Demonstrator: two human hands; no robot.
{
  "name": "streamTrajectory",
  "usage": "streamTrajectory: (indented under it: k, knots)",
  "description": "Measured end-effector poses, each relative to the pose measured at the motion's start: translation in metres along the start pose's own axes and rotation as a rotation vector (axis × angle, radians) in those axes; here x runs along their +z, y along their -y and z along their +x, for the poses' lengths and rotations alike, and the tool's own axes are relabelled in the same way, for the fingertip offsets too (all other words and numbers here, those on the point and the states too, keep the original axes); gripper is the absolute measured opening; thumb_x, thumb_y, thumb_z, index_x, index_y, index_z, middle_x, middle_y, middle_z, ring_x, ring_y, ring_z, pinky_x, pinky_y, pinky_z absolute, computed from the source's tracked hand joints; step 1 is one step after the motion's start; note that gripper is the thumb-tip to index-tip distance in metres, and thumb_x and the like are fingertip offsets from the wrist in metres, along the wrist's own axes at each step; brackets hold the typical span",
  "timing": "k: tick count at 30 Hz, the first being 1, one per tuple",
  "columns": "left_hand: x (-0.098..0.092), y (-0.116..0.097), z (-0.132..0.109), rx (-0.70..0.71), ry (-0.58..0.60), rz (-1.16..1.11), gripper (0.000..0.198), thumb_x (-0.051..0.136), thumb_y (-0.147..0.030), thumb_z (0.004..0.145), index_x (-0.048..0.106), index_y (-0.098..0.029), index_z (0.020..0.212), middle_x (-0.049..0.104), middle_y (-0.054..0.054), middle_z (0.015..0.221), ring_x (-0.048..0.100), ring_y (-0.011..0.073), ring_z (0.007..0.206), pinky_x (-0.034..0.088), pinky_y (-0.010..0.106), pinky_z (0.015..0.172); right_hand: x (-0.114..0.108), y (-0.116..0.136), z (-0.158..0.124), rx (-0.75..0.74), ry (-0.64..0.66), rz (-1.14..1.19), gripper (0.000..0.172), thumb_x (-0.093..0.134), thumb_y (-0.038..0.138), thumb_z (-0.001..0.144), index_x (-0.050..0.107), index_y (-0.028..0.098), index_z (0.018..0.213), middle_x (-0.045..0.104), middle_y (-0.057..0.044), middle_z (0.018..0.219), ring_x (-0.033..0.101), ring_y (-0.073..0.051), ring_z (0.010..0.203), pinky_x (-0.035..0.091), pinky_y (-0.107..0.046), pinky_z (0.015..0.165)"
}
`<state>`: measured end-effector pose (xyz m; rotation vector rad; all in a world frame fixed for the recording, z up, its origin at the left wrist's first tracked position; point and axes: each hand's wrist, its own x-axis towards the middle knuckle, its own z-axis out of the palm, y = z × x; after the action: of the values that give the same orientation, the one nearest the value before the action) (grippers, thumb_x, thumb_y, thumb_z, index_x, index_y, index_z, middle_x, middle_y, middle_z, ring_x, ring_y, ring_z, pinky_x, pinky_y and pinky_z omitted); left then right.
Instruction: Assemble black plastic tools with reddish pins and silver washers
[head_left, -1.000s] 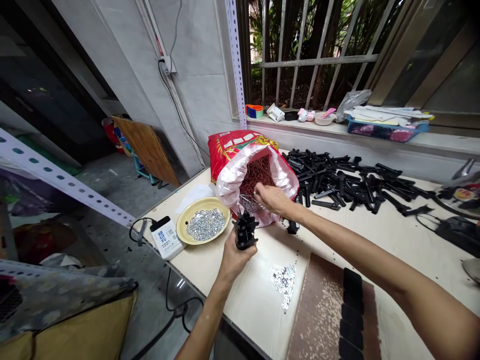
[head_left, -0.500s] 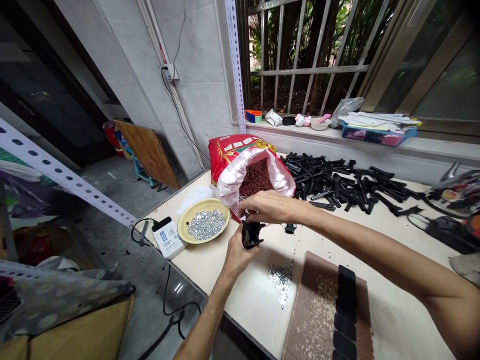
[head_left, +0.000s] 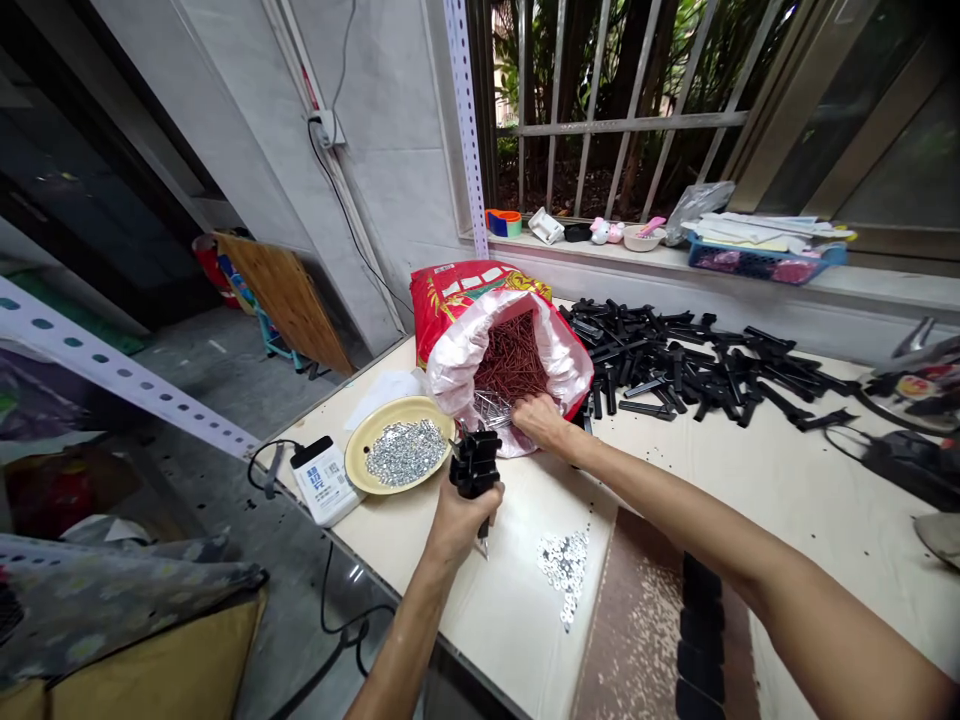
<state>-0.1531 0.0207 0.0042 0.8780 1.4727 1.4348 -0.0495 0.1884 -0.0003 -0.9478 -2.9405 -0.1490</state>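
My left hand (head_left: 463,525) is closed around a bundle of black plastic parts (head_left: 475,462), held upright above the table's near edge. A thin metal tip (head_left: 484,547) sticks out below that grip. My right hand (head_left: 538,422) reaches into the mouth of the red bag (head_left: 450,300), its fingers curled against silver screw-like pins (head_left: 492,407). Whether a pin is pinched there is hidden. Behind them, reddish-brown screw-like pieces (head_left: 514,357) fill the bag. Just left of the black parts stands a yellow bowl (head_left: 360,478) holding small silver metal pieces (head_left: 405,452).
Loose black plastic parts (head_left: 675,360) are heaped at the back right. Small silver washer-like pieces (head_left: 564,568) lie beside a brown board (head_left: 637,620) bearing a row of black pads (head_left: 701,640). A white power bank-like box (head_left: 326,485) sits at the left edge.
My right hand has left the black parts and moved right, into the bag's mouth. My left hand has drawn slightly left and down with the parts, and the silver pins now show.
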Motion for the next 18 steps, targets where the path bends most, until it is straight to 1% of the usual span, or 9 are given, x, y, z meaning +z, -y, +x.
streamTrajectory:
  k: [3,7,10,12,13,14,15,16,18]
  knots:
    - [0.003,0.003,0.002,-0.044,0.005,-0.044,0.023,0.068,-0.024,0.061,0.057,-0.013,0.078,0.053,-0.004,0.058,0.040,0.0064,0.039,0.036,0.021,0.035,0.012,0.005,0.004,0.025,-0.024,0.006,0.027,0.038,0.003,0.086,0.063,0.005,0.094,0.063,-0.019,0.097,0.057,-0.025,0.093,0.041,-0.035,0.079]
    - [0.005,0.007,0.002,-0.064,0.031,-0.040,0.022,0.067,-0.024,0.062,0.057,-0.013,0.078,0.052,-0.004,0.056,0.041,0.0062,0.039,0.035,0.020,0.036,0.011,0.000,0.009,0.052,-0.037,0.047,0.023,0.040,0.006,0.087,0.062,0.008,0.094,0.064,-0.016,0.095,0.058,-0.023,0.089,0.041,-0.030,0.072]
    - [0.005,0.010,0.003,-0.057,0.010,0.001,0.023,0.066,-0.022,0.062,0.056,-0.014,0.081,0.053,-0.004,0.059,0.041,0.0060,0.039,0.035,0.020,0.036,-0.006,-0.003,0.002,0.138,-0.080,0.076,0.024,0.036,0.015,0.093,0.057,0.010,0.103,0.064,-0.014,0.093,0.059,-0.021,0.084,0.040,-0.028,0.066]
    - [0.004,0.010,0.004,-0.036,-0.014,0.046,0.025,0.065,-0.020,0.061,0.054,-0.014,0.083,0.055,-0.004,0.062,0.042,0.0058,0.039,0.036,0.019,0.035,-0.027,-0.005,-0.007,0.183,-0.172,0.206,0.029,0.030,0.023,0.097,0.051,0.011,0.113,0.064,-0.010,0.089,0.059,-0.018,0.076,0.040,-0.026,0.064]
    - [0.004,0.009,0.005,-0.026,-0.020,0.071,0.027,0.064,-0.018,0.061,0.053,-0.015,0.085,0.056,-0.004,0.065,0.042,0.0057,0.039,0.036,0.019,0.035,-0.040,-0.005,-0.013,0.152,-0.230,0.323,0.031,0.028,0.027,0.098,0.049,0.012,0.115,0.064,-0.008,0.088,0.059,-0.016,0.074,0.039,-0.025,0.064]
    - [0.003,0.008,0.006,-0.017,-0.019,0.098,0.028,0.063,-0.017,0.060,0.053,-0.015,0.087,0.057,-0.003,0.067,0.042,0.0056,0.038,0.036,0.020,0.034,-0.053,-0.005,-0.019,0.077,-0.284,0.456,0.030,0.030,0.030,0.099,0.051,0.014,0.113,0.063,-0.006,0.087,0.058,-0.014,0.073,0.039,-0.024,0.065]
    - [0.003,0.007,0.006,-0.010,-0.014,0.124,0.030,0.062,-0.015,0.060,0.053,-0.015,0.089,0.058,-0.003,0.069,0.042,0.0056,0.038,0.036,0.019,0.034,-0.067,-0.004,-0.025,-0.035,-0.321,0.579,0.028,0.034,0.031,0.098,0.054,0.015,0.109,0.063,-0.004,0.087,0.058,-0.013,0.075,0.039,-0.022,0.067]
    - [0.003,0.005,0.006,-0.004,-0.006,0.146,0.032,0.060,-0.014,0.060,0.053,-0.015,0.091,0.060,-0.002,0.072,0.042,0.0055,0.038,0.036,0.019,0.034,-0.081,-0.004,-0.031,-0.163,-0.332,0.664,0.026,0.039,0.032,0.096,0.058,0.016,0.103,0.062,-0.004,0.088,0.057,-0.012,0.077,0.039,-0.021,0.068]
    - [0.004,0.002,0.006,0.008,0.009,0.180,0.038,0.059,-0.012,0.060,0.053,-0.015,0.097,0.061,-0.001,0.074,0.043,0.0054,0.039,0.037,0.019,0.036,-0.104,0.000,-0.040,-0.363,-0.286,0.672,0.020,0.050,0.030,0.091,0.064,0.016,0.092,0.060,-0.004,0.087,0.055,-0.012,0.078,0.039,-0.021,0.069]
